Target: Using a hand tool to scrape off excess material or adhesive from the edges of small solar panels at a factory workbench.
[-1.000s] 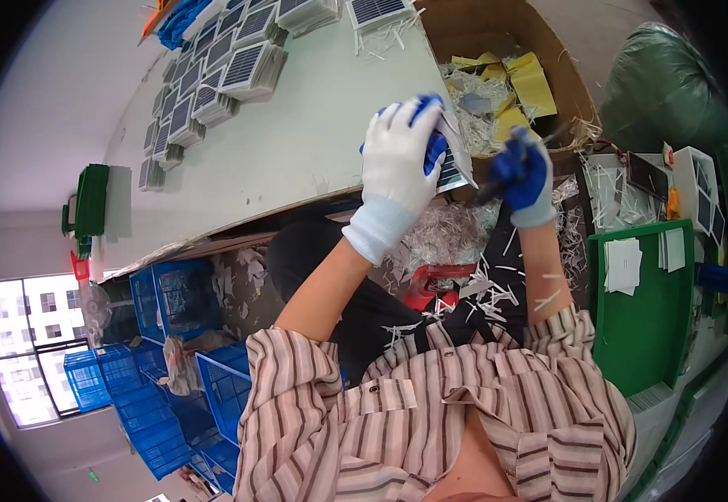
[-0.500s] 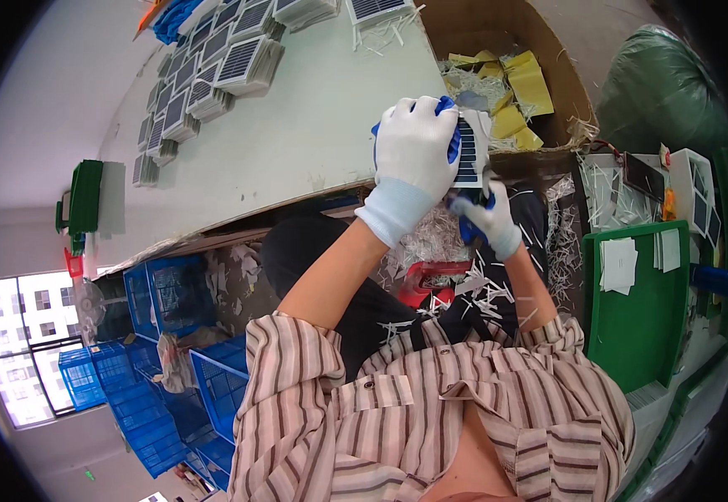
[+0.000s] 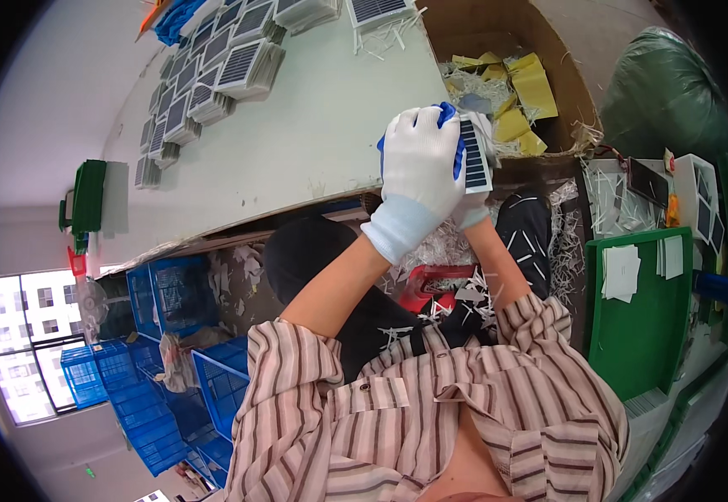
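At the table's near edge my left hand (image 3: 422, 159), in a white knit glove with a blue palm, is closed round a small solar panel (image 3: 475, 163). Its dark striped face and white border show beside my fingers. My right hand (image 3: 474, 207), also gloved, is just below and behind the panel. Only its cuff and a bit of white knit come into view; its fingers are hidden. Some whitish material (image 3: 483, 125) shows at the panel's far right side; I cannot make out what it is.
Stacks of solar panels (image 3: 243, 63) stand on the pale table (image 3: 322, 117). Beyond my hands, a cardboard box (image 3: 577, 100) holds white shreds and yellow pieces. A green tray (image 3: 640, 335) stands at right, blue crates (image 3: 171, 293) at left. A red object (image 3: 431, 280) lies below among scraps.
My right hand has moved up from below the panel to behind it, and its fingers have gone out of sight. My left hand keeps its hold on the panel, shifted slightly.
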A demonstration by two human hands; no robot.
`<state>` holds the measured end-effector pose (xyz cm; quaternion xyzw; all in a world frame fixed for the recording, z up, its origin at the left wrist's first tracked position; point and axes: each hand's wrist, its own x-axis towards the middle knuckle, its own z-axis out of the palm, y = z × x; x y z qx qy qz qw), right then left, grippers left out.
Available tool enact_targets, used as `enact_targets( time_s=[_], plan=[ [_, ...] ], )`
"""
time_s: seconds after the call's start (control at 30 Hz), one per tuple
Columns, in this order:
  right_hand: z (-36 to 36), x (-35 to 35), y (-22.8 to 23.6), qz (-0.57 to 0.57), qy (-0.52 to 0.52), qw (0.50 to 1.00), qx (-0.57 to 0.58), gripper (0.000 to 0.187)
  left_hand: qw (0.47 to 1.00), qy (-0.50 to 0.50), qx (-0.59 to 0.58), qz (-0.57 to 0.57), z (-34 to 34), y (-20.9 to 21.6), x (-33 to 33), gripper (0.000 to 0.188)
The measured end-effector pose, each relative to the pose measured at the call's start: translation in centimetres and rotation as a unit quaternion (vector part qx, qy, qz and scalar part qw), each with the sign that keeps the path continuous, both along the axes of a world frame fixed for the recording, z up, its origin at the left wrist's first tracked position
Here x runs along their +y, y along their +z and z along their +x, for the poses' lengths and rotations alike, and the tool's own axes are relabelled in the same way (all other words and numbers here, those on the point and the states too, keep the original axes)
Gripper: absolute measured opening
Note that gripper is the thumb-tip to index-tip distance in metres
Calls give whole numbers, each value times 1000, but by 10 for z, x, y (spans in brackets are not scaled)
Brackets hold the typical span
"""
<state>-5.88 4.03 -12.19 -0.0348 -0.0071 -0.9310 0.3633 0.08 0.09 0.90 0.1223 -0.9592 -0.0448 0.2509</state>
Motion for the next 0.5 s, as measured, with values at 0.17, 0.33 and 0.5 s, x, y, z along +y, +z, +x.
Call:
enact_targets(
  time_s=[0.17, 0.33, 0.5],
  plan=[
    [-12, -24, -24, 215, -41, 941, 256, 40, 1000, -13, 17, 12, -1, -3, -4, 40],
    [-36, 4, -32, 311, 58, 929, 194, 26, 997, -76, 6, 8, 8, 1, -22, 40],
    [-5, 68, -4, 397, 3, 816, 420, 17, 995, 56, -66, -42, 15, 9, -16, 44]
  ],
)
